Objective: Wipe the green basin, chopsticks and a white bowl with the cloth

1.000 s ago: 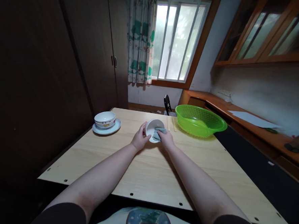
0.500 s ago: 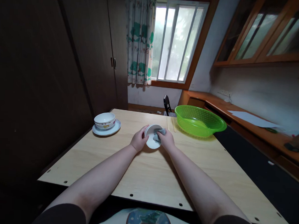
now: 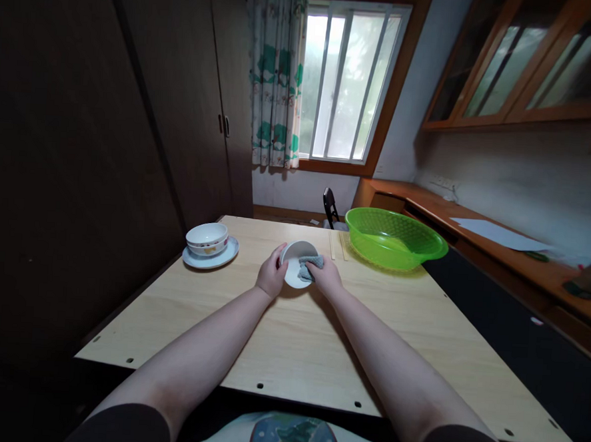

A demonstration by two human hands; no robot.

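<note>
My left hand (image 3: 272,271) grips the left rim of a white ceramic bowl (image 3: 292,272), which stands tilted on its edge with its inside facing me and to the right. My right hand (image 3: 326,275) presses a grey cloth (image 3: 309,269) against the inside of the bowl. The cloth hides part of the bowl's inner wall. Both hands are close together just above the light wooden table (image 3: 298,341).
A patterned white bowl (image 3: 207,239) sits on a white saucer (image 3: 223,255) to the left. Chopsticks (image 3: 337,245) lie beyond my hands, next to a green plastic basin (image 3: 392,239). A wooden counter (image 3: 474,248) runs along the right wall.
The bowl has shifted slightly left, and its open side has turned a little. The grey cloth has moved left across the bowl's inside with my right hand.
</note>
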